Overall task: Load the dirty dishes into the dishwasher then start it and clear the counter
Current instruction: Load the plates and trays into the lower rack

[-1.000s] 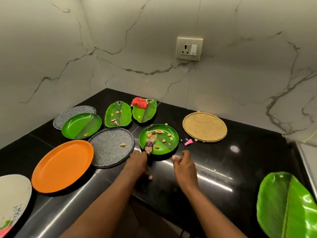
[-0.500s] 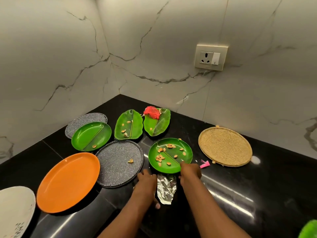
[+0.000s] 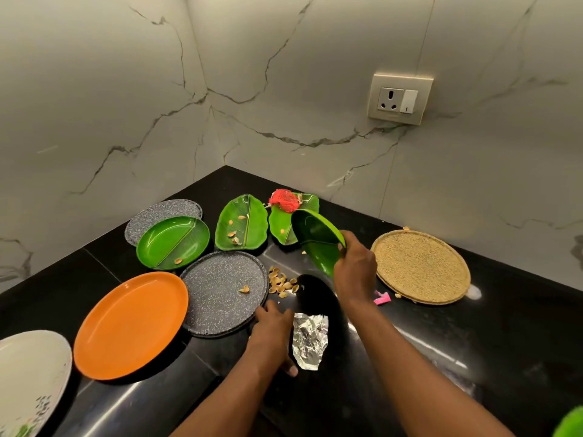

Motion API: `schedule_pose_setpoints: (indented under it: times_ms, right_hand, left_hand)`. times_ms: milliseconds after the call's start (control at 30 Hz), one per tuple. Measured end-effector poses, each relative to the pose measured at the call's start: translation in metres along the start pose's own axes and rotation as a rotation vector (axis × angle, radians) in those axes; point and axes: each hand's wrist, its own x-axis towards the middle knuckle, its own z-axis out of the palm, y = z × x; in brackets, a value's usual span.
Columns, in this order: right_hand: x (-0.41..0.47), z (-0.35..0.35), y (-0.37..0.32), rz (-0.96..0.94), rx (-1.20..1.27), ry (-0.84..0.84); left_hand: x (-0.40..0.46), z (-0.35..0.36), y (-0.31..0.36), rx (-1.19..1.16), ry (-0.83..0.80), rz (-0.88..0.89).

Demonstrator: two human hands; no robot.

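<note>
- Marble walls meet in a corner behind a black worktop [image 3: 473,357] crowded with dirty plates.
- Right hand [image 3: 355,272] grips the rim of a round green plate [image 3: 315,238], tilted steeply above the worktop, seemingly to tip its scraps off before loading.
- Nut shells [image 3: 282,283] lie in a loose heap on the worktop just below the tilted plate, beside the speckled grey plate [image 3: 220,288].
- Left hand [image 3: 273,329] rests on the worktop, fingers loosely curled, touching the edge of a crumpled foil sheet [image 3: 309,340]; probably steadying it to catch the scraps.
- Waiting plates: an orange plate [image 3: 132,323], a divided green plate [image 3: 173,242], two leaf-shaped plates [image 3: 243,227], one carrying a red net scrubber [image 3: 284,200].
- A woven mat [image 3: 421,266] lies to the right.
- No dishwasher is in view.
</note>
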Motion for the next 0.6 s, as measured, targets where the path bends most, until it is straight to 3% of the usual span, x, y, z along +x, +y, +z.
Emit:
schedule_pose_setpoints:
  times_ms: [67, 133, 400, 600]
  right_hand:
    - [-0.001, -0.009, -0.001, -0.21, -0.061, 0.061]
    - [-0.003, -0.016, 0.002, -0.294, -0.099, 0.115]
    - [-0.072, -0.067, 0.032, -0.149, -0.085, 0.207]
    - [-0.171, -0.108, 0.036, -0.102, -0.093, 0.274]
  left_hand:
    - [-0.001, 0.002, -0.001, -0.036, 0.015, -0.001]
    - [-0.001, 0.005, -0.003, -0.065, 0.044, 0.002]
    - [-0.021, 0.013, -0.005, -0.06, 0.13, 0.039]
    - [-0.065, 0.033, -0.006, 0.132, 0.489, 0.274]
